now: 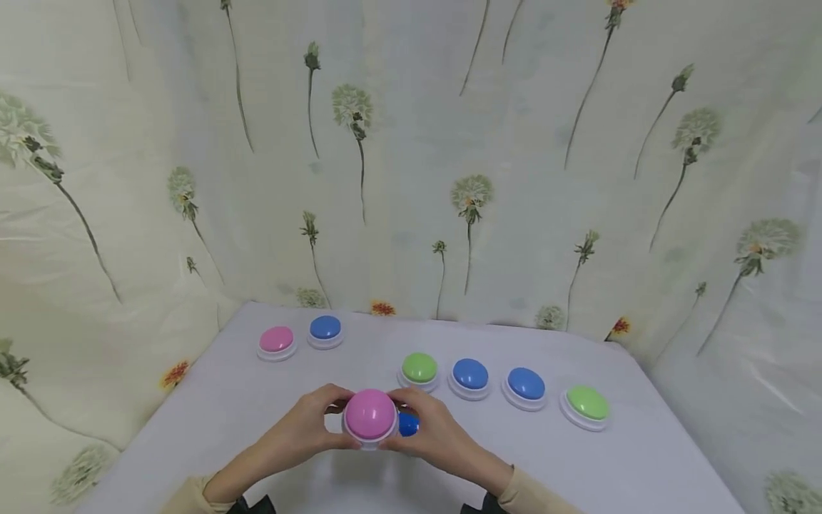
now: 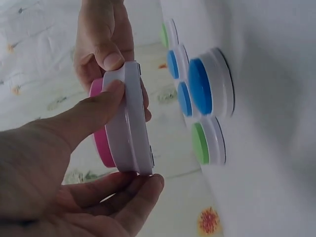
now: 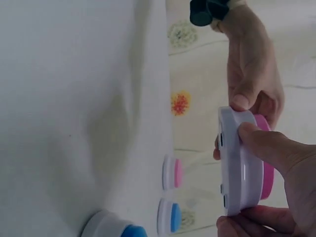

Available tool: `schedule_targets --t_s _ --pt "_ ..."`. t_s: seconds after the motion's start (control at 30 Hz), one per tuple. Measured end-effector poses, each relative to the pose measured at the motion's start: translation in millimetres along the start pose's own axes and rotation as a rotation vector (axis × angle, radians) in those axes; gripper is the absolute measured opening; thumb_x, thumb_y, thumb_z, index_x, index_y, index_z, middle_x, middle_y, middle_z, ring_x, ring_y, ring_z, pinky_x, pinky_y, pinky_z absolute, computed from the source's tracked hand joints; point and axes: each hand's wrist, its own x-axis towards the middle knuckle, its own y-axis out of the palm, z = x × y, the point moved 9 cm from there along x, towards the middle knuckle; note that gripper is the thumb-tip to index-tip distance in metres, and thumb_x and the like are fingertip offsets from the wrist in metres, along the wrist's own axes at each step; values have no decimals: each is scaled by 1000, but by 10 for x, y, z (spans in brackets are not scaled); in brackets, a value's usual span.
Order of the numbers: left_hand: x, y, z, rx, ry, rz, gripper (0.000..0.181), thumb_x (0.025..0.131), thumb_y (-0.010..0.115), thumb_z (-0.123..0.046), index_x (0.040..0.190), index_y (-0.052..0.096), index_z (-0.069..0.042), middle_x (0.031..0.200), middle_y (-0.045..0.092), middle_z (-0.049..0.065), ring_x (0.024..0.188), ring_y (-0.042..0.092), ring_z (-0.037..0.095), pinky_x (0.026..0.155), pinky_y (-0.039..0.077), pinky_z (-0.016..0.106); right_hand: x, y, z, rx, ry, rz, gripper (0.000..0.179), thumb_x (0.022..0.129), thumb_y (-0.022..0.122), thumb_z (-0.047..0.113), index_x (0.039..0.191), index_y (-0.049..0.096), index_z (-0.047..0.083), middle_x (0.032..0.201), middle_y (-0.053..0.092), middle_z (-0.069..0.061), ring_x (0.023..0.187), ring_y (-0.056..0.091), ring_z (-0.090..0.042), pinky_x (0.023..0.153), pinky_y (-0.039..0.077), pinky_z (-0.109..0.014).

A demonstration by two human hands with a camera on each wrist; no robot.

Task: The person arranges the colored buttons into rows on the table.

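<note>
Between both hands, a pink push button (image 1: 370,414) with a round white base is held up above the white table, its pink dome facing the head camera. My left hand (image 1: 311,426) grips the base's left rim between thumb and fingers. On the opposite rim, my right hand (image 1: 433,432) grips it the same way. Both wrist views show the white base (image 2: 129,118) edge-on, thumbs on the domed side and fingers around the rim. A blue button (image 1: 408,425) on the table is partly hidden behind the right hand and the pink button.
Farther back on the white table (image 1: 642,442) stand a pink button (image 1: 276,340) and a blue button (image 1: 325,328) at left. Toward the right stand a green button (image 1: 419,368), two blue buttons (image 1: 470,375) and another green button (image 1: 587,403). A dandelion-patterned cloth (image 1: 411,143) hangs behind.
</note>
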Motion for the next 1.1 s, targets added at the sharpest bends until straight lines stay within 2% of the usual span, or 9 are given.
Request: schedule_targets --t_s 0.2,0.3,0.37,0.5,0.63,0.83,1.1 --pt "96 413 -275 76 26 72 58 68 87 -32 114 61 -9 107 60 -2 98 59 13 86 55 34 -429 -194 -124 6 27 -14 63 73 81 44 127 55 24 120 59 10 112 58 -8 95 52 -34" --pt "158 609 -408 114 52 102 57 67 88 -31 112 62 -7 105 59 -2 96 59 10 84 55 29 -603 -299 -183 2 48 -5 63 73 82 42 127 55 22 120 59 9 113 58 -8 95 52 -35" --pt "208 728 -480 112 47 125 58 68 88 -31 113 61 -7 105 58 -2 96 59 8 85 55 26 -705 -392 -219 -11 62 -9 63 73 82 42 126 55 21 118 59 9 112 58 -8 94 53 -36" --pt "356 949 -604 107 24 165 59 68 87 -34 114 61 -7 105 57 -4 97 56 5 87 53 23 -885 -615 -297 -18 83 -47 62 71 84 39 124 57 19 116 60 9 110 59 -8 93 53 -36" --pt "534 1136 -712 134 57 181 57 68 87 -34 112 63 -9 102 57 -7 96 54 5 87 51 21 -1021 -809 -438 -20 124 -81 64 69 85 38 123 57 18 116 61 8 110 60 -10 93 53 -35" --pt "815 1377 -703 164 94 204 52 68 87 -31 110 64 -10 101 57 -7 96 54 4 85 51 17 -1093 -966 -737 -36 190 -91 65 69 85 38 123 57 16 119 61 3 112 61 -18 92 53 -35" --pt "1114 1595 -613 270 155 226 52 67 88 -28 109 67 -5 102 63 -2 95 56 6 81 50 16 -1043 -1018 -1069 -34 189 -82 66 72 84 32 124 57 5 121 63 -9 113 62 -29 93 53 -36"
